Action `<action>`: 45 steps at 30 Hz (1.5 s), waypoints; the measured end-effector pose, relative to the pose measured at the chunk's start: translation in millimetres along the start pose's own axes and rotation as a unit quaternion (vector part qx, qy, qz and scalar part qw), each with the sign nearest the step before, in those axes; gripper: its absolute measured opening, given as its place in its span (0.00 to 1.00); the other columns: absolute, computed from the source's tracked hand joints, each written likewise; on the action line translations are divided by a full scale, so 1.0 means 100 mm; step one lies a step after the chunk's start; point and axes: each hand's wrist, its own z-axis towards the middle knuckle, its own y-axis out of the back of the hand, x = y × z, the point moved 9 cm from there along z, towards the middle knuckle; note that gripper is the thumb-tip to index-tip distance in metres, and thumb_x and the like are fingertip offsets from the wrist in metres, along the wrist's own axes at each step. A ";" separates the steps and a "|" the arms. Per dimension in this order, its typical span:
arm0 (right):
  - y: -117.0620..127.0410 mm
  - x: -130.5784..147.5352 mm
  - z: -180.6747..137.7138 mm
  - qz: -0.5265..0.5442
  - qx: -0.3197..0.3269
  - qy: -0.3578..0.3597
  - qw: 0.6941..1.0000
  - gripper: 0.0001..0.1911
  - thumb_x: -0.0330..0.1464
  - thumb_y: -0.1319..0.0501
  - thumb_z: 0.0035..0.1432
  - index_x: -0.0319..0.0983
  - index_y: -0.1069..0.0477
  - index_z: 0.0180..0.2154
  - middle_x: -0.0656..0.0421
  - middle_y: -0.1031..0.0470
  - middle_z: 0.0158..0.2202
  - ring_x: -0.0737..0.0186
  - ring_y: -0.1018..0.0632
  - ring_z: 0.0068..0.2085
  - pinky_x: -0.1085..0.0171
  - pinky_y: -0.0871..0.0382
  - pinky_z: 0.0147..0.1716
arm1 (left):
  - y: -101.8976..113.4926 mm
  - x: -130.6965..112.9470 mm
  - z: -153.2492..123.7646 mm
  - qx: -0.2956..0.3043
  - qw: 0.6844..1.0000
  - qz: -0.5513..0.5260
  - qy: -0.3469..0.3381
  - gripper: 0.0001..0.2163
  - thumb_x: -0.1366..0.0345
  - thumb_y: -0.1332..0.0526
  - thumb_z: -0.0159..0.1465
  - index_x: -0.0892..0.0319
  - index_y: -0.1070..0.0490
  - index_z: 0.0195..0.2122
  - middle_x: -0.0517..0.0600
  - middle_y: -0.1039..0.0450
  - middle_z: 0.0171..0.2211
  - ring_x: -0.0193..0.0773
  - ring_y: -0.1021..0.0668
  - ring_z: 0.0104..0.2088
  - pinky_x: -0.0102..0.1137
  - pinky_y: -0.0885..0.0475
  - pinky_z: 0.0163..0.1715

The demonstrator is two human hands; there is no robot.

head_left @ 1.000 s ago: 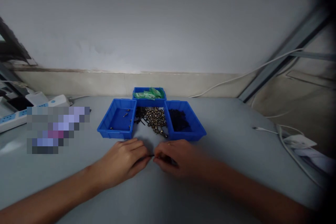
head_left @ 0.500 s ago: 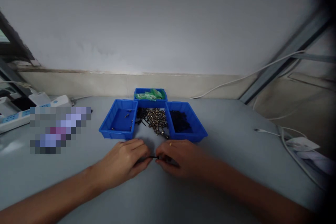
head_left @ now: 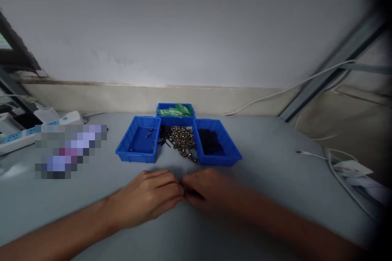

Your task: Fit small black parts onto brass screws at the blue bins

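Note:
My left hand (head_left: 153, 193) and my right hand (head_left: 210, 191) meet low over the grey table, fingertips touching. Both are closed in a pinch, and whatever small part lies between them is hidden by the fingers. Just beyond them is a loose pile of small brass-coloured metal fittings (head_left: 183, 140), with small black parts (head_left: 165, 133) along its left side. The left blue tray (head_left: 137, 158) contains a few small metal pieces. In the right blue tray (head_left: 225, 159) lies a heap of small black parts (head_left: 210, 140).
A third blue tray (head_left: 176, 121) at the back holds green plastic bags (head_left: 177, 110). To the left are a white power strip (head_left: 18, 142) and a pixelated object (head_left: 72, 151). A white cable (head_left: 310, 153) lies on the right, near a metal frame post (head_left: 321, 73).
My hands have come together and slightly nearer to me. The thin black piece that showed between my fingertips is now covered.

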 end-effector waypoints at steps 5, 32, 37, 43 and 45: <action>0.08 -0.13 -0.02 -0.031 -0.028 -0.051 0.998 0.07 0.33 0.47 0.53 0.38 0.33 0.28 0.59 0.28 0.25 0.67 0.30 0.24 0.68 0.45 0.22 | 0.06 0.16 -0.01 -0.017 0.998 0.023 0.056 0.10 0.65 0.53 0.66 0.60 0.33 0.35 0.48 0.34 0.29 0.34 0.30 0.31 0.29 0.34 0.30; 0.11 -0.07 -0.03 -0.028 -0.029 -0.039 0.998 0.07 0.31 0.48 0.52 0.37 0.32 0.29 0.59 0.28 0.24 0.66 0.29 0.24 0.68 0.43 0.22 | 0.12 0.10 -0.01 -0.059 0.995 0.066 0.046 0.09 0.67 0.53 0.65 0.62 0.35 0.35 0.49 0.34 0.27 0.35 0.31 0.29 0.30 0.33 0.28; 0.02 0.06 -0.02 -0.010 -0.012 0.031 0.999 0.07 0.30 0.48 0.52 0.39 0.34 0.24 0.60 0.29 0.23 0.66 0.29 0.24 0.68 0.42 0.22 | 0.07 -0.13 0.01 -0.058 0.993 0.088 -0.051 0.08 0.70 0.51 0.63 0.63 0.34 0.35 0.49 0.33 0.26 0.35 0.32 0.28 0.30 0.33 0.28; 0.06 -0.05 -0.01 -0.025 -0.015 -0.014 0.999 0.07 0.33 0.48 0.52 0.39 0.34 0.26 0.59 0.28 0.24 0.65 0.29 0.24 0.67 0.42 0.22 | 0.14 -0.01 0.02 -0.058 0.996 0.072 0.003 0.09 0.67 0.52 0.64 0.62 0.34 0.34 0.49 0.34 0.26 0.35 0.32 0.28 0.30 0.34 0.28; 0.11 -0.12 -0.03 -0.019 -0.022 -0.045 0.999 0.07 0.33 0.49 0.53 0.39 0.34 0.29 0.59 0.28 0.25 0.64 0.28 0.25 0.67 0.41 0.23 | 0.16 0.08 0.02 -0.054 0.995 0.067 0.041 0.11 0.67 0.54 0.65 0.62 0.35 0.32 0.49 0.34 0.26 0.35 0.32 0.28 0.30 0.34 0.29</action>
